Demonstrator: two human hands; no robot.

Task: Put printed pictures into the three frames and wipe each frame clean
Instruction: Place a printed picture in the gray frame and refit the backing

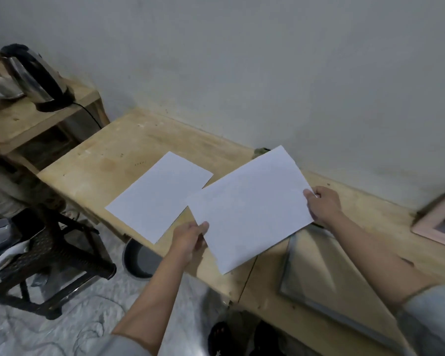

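Note:
I hold a white sheet of paper [249, 209] above the wooden table [129, 160], its blank side towards me. My left hand [189, 238] pinches its near left edge and my right hand [324, 204] pinches its far right edge. A second white sheet [157, 195] lies flat on the table to the left. A glass pane with a grey rim [326, 273] lies on the table under my right forearm. Part of a pink-edged picture frame [439, 222] leans at the right edge.
A steel electric kettle [34, 75] with a black cord stands on a lower wooden shelf [23, 119] at the left. A dark plastic stool [59, 255] and a dark round bin [139, 260] sit on the floor beside the table. A grey wall runs behind the table.

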